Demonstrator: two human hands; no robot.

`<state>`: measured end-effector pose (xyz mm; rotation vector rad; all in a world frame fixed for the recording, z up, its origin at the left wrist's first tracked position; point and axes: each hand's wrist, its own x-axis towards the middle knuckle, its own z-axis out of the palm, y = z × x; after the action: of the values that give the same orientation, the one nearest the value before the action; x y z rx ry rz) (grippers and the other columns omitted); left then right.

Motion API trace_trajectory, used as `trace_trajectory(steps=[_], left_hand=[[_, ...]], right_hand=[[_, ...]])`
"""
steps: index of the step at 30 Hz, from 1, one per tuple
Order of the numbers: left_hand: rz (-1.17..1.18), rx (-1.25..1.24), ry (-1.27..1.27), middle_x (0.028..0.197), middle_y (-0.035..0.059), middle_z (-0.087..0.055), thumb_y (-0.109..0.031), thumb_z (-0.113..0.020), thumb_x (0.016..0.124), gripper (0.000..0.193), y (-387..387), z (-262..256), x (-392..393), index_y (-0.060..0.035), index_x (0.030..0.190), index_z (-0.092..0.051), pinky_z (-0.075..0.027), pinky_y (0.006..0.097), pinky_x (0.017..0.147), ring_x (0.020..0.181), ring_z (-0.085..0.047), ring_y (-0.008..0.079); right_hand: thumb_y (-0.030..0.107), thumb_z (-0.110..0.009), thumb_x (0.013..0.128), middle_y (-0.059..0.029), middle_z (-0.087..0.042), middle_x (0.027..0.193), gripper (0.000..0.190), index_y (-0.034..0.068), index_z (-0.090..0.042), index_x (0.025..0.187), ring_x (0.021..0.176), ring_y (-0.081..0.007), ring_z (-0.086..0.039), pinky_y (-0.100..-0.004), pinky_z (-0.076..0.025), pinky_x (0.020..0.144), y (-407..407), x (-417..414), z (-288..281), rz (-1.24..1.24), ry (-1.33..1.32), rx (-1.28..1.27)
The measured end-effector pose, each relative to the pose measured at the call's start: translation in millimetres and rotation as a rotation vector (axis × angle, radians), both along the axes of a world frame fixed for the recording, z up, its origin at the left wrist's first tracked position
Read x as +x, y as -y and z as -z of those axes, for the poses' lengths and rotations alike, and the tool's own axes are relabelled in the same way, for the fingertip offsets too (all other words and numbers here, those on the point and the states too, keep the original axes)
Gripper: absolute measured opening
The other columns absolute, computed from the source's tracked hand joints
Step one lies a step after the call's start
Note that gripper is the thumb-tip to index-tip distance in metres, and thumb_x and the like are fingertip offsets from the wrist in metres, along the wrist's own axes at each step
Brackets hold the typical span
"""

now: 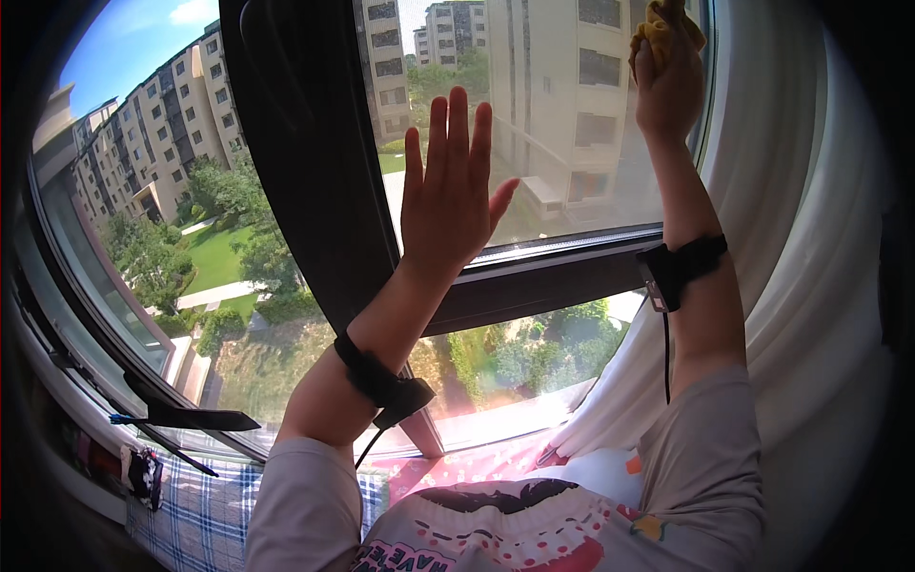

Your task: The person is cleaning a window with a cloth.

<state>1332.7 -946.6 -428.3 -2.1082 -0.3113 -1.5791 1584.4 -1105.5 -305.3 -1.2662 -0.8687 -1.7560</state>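
Note:
My left hand (454,186) is flat with its fingers apart, holding nothing, in front of the window pane (557,143) near the dark frame of the sash. Whether its palm touches the glass I cannot tell. Higher up on the right, my right hand (668,93) is closed on a mustard-yellow cloth (661,36) against the upper right part of the pane, beside the sash edge. Black straps with small devices and cables sit around both forearms.
White curtains (772,179) hang at the right. A dark window frame (300,143) stands left of the pane. Below lie a blue plaid cloth (207,493) and pink patterned fabric (465,468). A black handle-like piece (207,418) juts out at lower left. Buildings and trees show outside.

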Motion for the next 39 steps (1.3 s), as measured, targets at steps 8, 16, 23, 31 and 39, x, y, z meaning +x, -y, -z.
trace_trajectory(steps=[8,16,23,31,39], left_hand=[[-0.002,0.17,-0.056,0.161,0.0064,-0.042,-0.02,-0.067,0.09,0.057,-14.9,-8.3,-91.8,-0.0253,0.145,-0.057,-0.019,0.0553,0.125,0.15,-0.037,0.0283],[0.117,0.145,-0.053,0.154,0.0065,-0.05,-0.014,-0.06,0.089,0.044,-60.4,-4.7,-117.5,-0.0217,0.132,-0.068,-0.029,0.0601,0.12,0.144,-0.045,0.032],[0.134,0.16,-0.013,0.153,0.0047,-0.052,-0.014,-0.06,0.089,0.042,-63.9,1.5,-107.5,-0.0236,0.129,-0.071,-0.03,0.0588,0.12,0.143,-0.048,0.0309],[0.162,0.152,0.004,0.154,0.0049,-0.052,-0.015,-0.059,0.091,0.038,-63.8,0.9,-111.4,-0.0214,0.126,-0.071,-0.031,0.0586,0.12,0.143,-0.048,0.0313],[0.231,0.164,0.032,0.153,0.0062,-0.052,-0.016,-0.058,0.093,0.034,-65.7,3.8,-105.8,-0.0156,0.125,-0.069,-0.029,0.0588,0.12,0.143,-0.048,0.0319]], right_hand=[[0.019,-0.065,0.095,-0.0161,-0.061,0.136,0.045,0.01,-0.059,0.139,0.122,-0.0375,-0.061,-0.0439,-0.048,0.107,35.1,9.1,100.9,0.088,-0.08,0.048],[0.028,-0.072,0.084,-0.0076,-0.052,0.15,0.064,0.023,-0.055,0.146,0.136,-0.0317,-0.051,-0.0499,-0.038,0.115,-67.0,-143.8,82.0,-0.055,0.03,-0.271],[0.009,-0.051,0.105,-0.002,-0.064,0.094,0.027,0.004,-0.064,0.128,0.061,-0.0075,-0.048,-0.0227,-0.037,0.051,-65.7,-134.2,-72.0,-1.792,-0.179,-0.696],[0.014,-0.061,0.092,-0.0078,-0.068,0.105,0.027,0.006,-0.067,0.117,0.086,-0.0233,-0.064,-0.035,-0.049,0.074,-81.6,-138.7,-101.0,-0.217,0.393,-0.095],[0.04,-0.08,0.076,0.0055,-0.059,0.145,0.058,0.036,-0.066,0.132,0.133,-0.0211,-0.054,-0.0424,-0.039,0.115,-92.5,-176.4,99.3,-0.061,0.233,-0.421]])
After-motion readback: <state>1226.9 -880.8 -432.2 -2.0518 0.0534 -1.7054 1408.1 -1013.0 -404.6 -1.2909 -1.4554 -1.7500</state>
